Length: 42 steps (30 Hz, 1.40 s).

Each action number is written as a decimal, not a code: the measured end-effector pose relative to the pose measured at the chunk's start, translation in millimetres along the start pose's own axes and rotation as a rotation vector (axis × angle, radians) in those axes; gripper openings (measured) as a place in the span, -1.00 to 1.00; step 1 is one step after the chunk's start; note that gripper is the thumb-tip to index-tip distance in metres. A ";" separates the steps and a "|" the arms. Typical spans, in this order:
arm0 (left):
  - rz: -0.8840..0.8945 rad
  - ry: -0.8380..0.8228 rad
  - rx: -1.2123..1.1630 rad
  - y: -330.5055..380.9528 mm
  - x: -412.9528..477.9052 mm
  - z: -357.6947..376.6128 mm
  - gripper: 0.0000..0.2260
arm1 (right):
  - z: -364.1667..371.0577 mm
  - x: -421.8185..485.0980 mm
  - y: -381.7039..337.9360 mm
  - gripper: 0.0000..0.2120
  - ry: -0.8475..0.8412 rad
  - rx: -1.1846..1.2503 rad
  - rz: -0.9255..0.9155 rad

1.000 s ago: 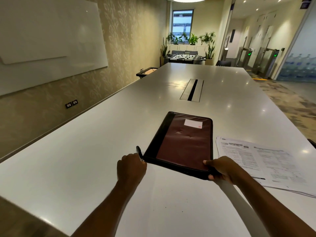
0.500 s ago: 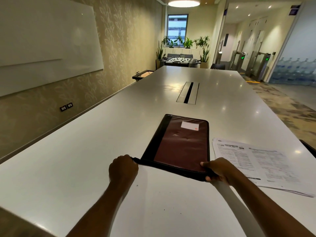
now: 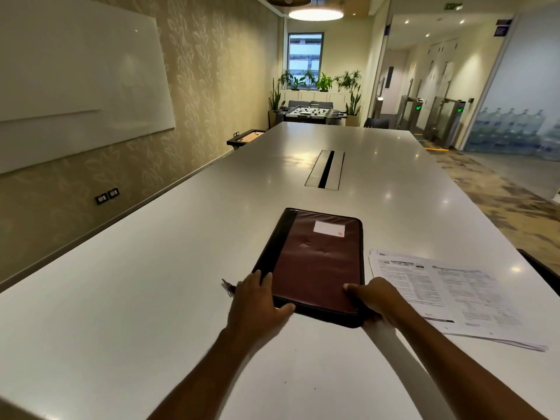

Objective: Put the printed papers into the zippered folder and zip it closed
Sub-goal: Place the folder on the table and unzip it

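The zippered folder (image 3: 318,262) is dark maroon with a black spine and a white label, lying flat on the white table (image 3: 151,298) in front of me. My left hand (image 3: 257,301) grips its near left corner, fingers on the cover and thumb at the front edge. A zipper pull (image 3: 228,287) sticks out just left of that hand. My right hand (image 3: 375,301) holds the near right corner. The printed papers (image 3: 448,295) lie in a loose stack on the table to the right of the folder, touching neither hand.
A cable slot (image 3: 325,173) is set in the table's middle beyond the folder. The wall with a whiteboard (image 3: 75,86) runs along the left. A dark chair edge (image 3: 539,268) shows at the table's right side. A foosball table (image 3: 312,112) and plants stand at the far end.
My left hand has let go of the zipper pull, moved right and taken hold of the folder's near left corner. The right hand stays on the near right corner.
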<state>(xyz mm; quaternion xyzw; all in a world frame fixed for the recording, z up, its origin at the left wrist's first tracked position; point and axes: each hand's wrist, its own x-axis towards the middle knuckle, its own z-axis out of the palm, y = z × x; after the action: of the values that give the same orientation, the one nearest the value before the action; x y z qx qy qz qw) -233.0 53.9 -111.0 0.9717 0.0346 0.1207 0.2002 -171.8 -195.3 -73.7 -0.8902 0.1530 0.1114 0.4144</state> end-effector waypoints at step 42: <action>-0.114 -0.599 0.276 81.2 36.3 30.9 0.12 | 15.7 31.6 -21.1 -0.90 -0.012 0.123 0.030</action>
<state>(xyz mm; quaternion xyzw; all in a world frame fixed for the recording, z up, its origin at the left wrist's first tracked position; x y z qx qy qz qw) -188.7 -28.2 -98.3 0.9784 0.0444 -0.1875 0.0743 -135.9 -176.0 -79.0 -0.8600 0.1705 0.1135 0.4673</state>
